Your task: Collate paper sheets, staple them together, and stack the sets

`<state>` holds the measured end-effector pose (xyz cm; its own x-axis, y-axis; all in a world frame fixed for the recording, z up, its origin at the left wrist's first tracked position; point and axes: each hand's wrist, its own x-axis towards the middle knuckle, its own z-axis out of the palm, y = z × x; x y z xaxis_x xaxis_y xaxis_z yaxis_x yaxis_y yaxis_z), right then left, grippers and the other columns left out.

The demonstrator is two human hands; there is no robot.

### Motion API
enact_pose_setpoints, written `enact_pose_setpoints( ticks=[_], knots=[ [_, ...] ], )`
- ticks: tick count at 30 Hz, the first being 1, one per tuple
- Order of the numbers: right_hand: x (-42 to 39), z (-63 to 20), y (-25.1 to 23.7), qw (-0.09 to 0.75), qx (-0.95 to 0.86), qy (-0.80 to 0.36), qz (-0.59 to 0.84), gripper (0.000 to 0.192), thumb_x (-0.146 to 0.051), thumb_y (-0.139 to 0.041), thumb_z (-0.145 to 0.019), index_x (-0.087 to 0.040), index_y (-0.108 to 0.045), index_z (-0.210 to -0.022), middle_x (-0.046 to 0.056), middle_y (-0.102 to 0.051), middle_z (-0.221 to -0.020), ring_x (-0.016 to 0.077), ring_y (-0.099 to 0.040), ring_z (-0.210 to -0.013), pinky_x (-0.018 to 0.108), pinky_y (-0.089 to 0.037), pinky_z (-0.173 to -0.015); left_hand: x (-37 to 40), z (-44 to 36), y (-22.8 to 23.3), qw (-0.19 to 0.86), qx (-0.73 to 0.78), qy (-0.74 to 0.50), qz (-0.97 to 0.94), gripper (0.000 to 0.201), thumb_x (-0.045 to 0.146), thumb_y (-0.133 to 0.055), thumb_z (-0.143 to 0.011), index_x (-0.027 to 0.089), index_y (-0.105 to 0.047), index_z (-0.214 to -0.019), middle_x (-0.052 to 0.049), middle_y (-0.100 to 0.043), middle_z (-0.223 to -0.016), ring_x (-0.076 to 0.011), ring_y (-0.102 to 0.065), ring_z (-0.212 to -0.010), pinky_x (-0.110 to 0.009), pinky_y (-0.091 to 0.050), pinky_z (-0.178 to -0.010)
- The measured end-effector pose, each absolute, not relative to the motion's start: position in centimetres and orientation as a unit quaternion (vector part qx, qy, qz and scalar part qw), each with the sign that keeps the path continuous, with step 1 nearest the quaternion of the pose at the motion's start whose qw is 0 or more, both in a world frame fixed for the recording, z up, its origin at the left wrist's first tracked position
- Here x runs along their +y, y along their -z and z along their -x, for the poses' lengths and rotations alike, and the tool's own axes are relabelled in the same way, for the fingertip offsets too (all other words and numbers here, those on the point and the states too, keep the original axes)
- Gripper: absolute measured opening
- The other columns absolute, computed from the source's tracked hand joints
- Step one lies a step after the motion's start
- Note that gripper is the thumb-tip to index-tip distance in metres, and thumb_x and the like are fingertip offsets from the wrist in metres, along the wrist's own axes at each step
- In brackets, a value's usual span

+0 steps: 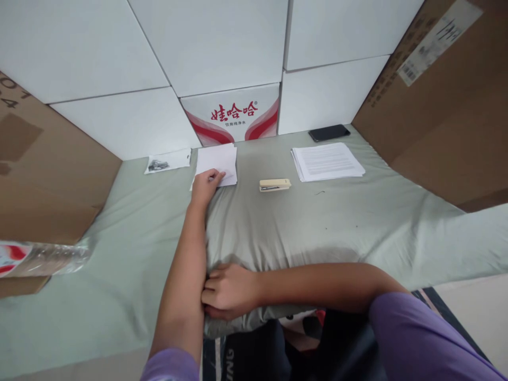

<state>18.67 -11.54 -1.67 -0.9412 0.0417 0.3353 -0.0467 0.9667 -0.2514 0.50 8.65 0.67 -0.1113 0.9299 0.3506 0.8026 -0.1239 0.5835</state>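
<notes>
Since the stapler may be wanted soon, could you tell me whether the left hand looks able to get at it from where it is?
Probably yes: the left hand rests on the small white sheets, and only bare green cloth lies between it and the stapler.

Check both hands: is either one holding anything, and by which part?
Nothing is gripped. The left hand lies flat on the white sheet's lower left corner; the right hand rests against the left forearm.

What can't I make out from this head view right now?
- Text on the printed stack: too small to read.
- Contents of the small packet: too small, blurred.
- Left hand on the paper: hides the sheet's corner; grip unclear.
- Right hand: fingertips hidden behind the left forearm.
- Plastic bottle: cut off by the left edge.
</notes>
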Motion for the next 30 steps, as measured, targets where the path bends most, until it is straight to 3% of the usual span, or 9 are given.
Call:
enact_pose_setpoints(
  ticks=[3,5,7,9,12,16,20,26,30],
  knots=[
    [-11.6,-18.7,1.6,0.172,-0.977,-0.127,0.000,0.026,-0.038,-0.044,-0.099,-0.018,-0.060,-0.091,0.005,-0.068,-0.090,0.0199,-0.059,-0.080,0.036,-0.041,-0.070,8.5,-0.5,-0.8,0.073,0.660,-0.339,-0.666,0.033,0.049,-0.054,-0.093,0.023,-0.074,-0.088,-0.002,-0.074,-0.086,-0.0186,-0.063,-0.081,-0.029,-0.046,-0.077],
    [-11.6,-18.7,1.6,0.170,-0.978,-0.124,0.004,0.026,-0.037,-0.044,-0.099,-0.018,-0.059,-0.091,0.005,-0.068,-0.090,0.0196,-0.059,-0.080,0.036,-0.041,-0.070,8.3,-0.6,-1.1,0.055,0.663,-0.331,-0.669,0.034,0.046,-0.051,-0.096,0.025,-0.074,-0.109,-0.003,-0.076,-0.095,-0.0197,-0.066,-0.085,-0.029,-0.047,-0.080],
    [-11.6,-18.7,1.7,0.171,-0.978,-0.122,0.004,0.026,-0.038,-0.044,-0.099,-0.018,-0.059,-0.091,0.006,-0.068,-0.091,0.0193,-0.059,-0.080,0.035,-0.041,-0.070,7.9,-0.7,-1.5,0.040,0.664,-0.319,-0.675,0.040,0.042,-0.048,-0.098,0.028,-0.066,-0.131,-0.004,-0.077,-0.100,-0.0208,-0.069,-0.088,-0.030,-0.047,-0.082],
    [-11.6,-18.6,1.8,0.176,-0.977,-0.121,0.003,0.027,-0.038,-0.044,-0.099,-0.018,-0.059,-0.091,0.005,-0.068,-0.091,0.0193,-0.059,-0.080,0.035,-0.041,-0.069,7.5,-0.9,-1.8,0.032,0.660,-0.297,-0.690,0.044,0.036,-0.044,-0.099,0.030,-0.059,-0.140,-0.004,-0.078,-0.106,-0.0221,-0.070,-0.094,-0.032,-0.048,-0.085],
    [-11.6,-18.6,1.8,0.183,-0.976,-0.122,0.002,0.026,-0.037,-0.044,-0.099,-0.018,-0.060,-0.090,0.004,-0.068,-0.090,0.0198,-0.059,-0.080,0.036,-0.041,-0.068,7.1,-1.2,-2.2,0.037,0.625,-0.257,-0.736,0.039,0.027,-0.042,-0.098,0.028,-0.070,-0.126,-0.003,-0.076,-0.120,-0.0230,-0.069,-0.111,-0.033,-0.048,-0.095],
    [-11.5,-18.7,1.5,0.170,-0.978,-0.124,-0.002,0.025,-0.036,-0.046,-0.099,-0.017,-0.060,-0.090,0.006,-0.069,-0.092,0.0201,-0.060,-0.081,0.036,-0.042,-0.069,6.9,-1.6,-2.2,0.047,0.595,-0.218,-0.772,0.034,0.037,-0.055,-0.094,0.027,-0.075,-0.119,-0.003,-0.074,-0.126,-0.0252,-0.066,-0.120,-0.036,-0.048,-0.103],
    [-11.4,-18.7,1.1,0.163,-0.978,-0.128,-0.002,0.025,-0.036,-0.047,-0.099,-0.017,-0.061,-0.090,0.006,-0.069,-0.091,0.0203,-0.061,-0.081,0.036,-0.043,-0.069,7.0,-1.6,-2.0,0.045,0.594,-0.212,-0.774,0.033,0.043,-0.060,-0.092,0.029,-0.077,-0.115,-0.003,-0.074,-0.125,-0.0256,-0.066,-0.120,-0.037,-0.049,-0.101],
    [-11.4,-18.7,1.2,0.160,-0.979,-0.130,-0.001,0.026,-0.036,-0.046,-0.099,-0.017,-0.061,-0.090,0.006,-0.069,-0.093,0.0208,-0.061,-0.083,0.037,-0.042,-0.070,7.3,-1.5,-2.1,0.034,0.583,-0.191,-0.789,0.036,0.043,-0.047,-0.099,0.026,-0.079,-0.104,-0.005,-0.076,-0.118,-0.0250,-0.068,-0.113,-0.037,-0.049,-0.096],
    [-11.4,-18.7,1.3,0.165,-0.978,-0.125,-0.004,0.026,-0.037,-0.045,-0.100,-0.017,-0.061,-0.093,0.006,-0.069,-0.094,0.0208,-0.060,-0.083,0.037,-0.041,-0.070,7.5,-1.9,-2.3,0.007,0.599,-0.184,-0.779,0.033,0.038,-0.048,-0.098,0.023,-0.077,-0.101,-0.008,-0.077,-0.111,-0.0262,-0.069,-0.105,-0.038,-0.048,-0.095]
  ],
)
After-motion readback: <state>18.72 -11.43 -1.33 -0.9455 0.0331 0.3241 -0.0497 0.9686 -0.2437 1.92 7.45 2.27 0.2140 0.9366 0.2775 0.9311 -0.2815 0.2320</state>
